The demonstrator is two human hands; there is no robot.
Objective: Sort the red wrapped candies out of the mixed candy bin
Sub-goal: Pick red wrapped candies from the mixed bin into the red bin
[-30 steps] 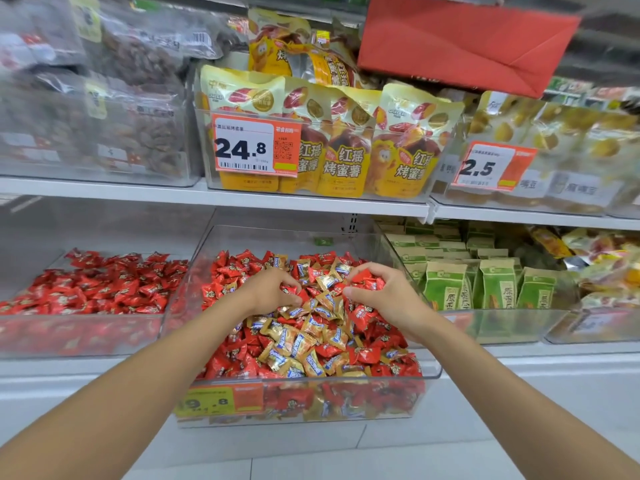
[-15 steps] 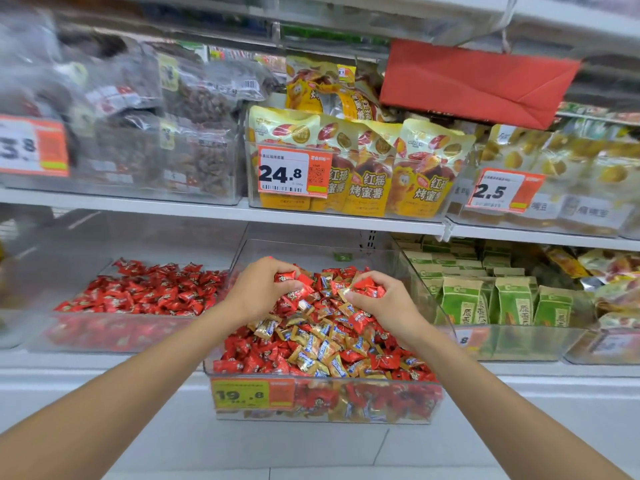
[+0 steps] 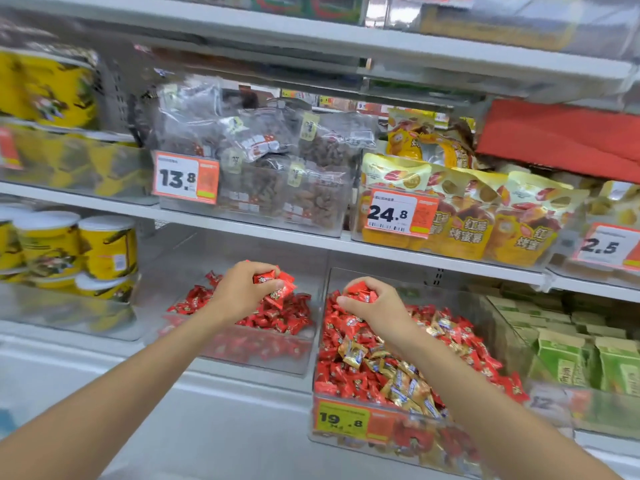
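Both hands are full right now. Left hand [image 3: 242,289] has its fingers curled round a small clutch of red wrapped candies [image 3: 273,284] in shiny plastic. Right hand [image 3: 377,308] is pinching a few more of the same between thumb and fingertips.

What matters for the drop is that the left hand hovers right above the clear plastic bin holding only reds [image 3: 242,355], so I reckon it just has to let go. The right hand is over the back left corner of the clear plastic mixed bin [image 3: 450,441], the one with the yellow and orange 19.8 price tag [image 3: 341,419] on its front wall. So the reds-only bin lies to the left of that hand, across two side walls standing just beside each other. The left hand is clearly the nearer one. The right needs a sideways hop over those walls, high enough not to clip a rim, I'd guess.

The mixed bin has loads of reds in it, lying round a streak of gold wrapped candies [image 3: 401,386] down the middle, so this looks nowhere near done. They lie every which way, so there's no axis worth lining up with.

Further back there are yellow round cans with white lids [image 3: 107,247] off left and green boxy packs [image 3: 561,358] off right. On the shelf above are clear bags of something brown [image 3: 277,174] and yellow snack pouches [image 3: 464,226].
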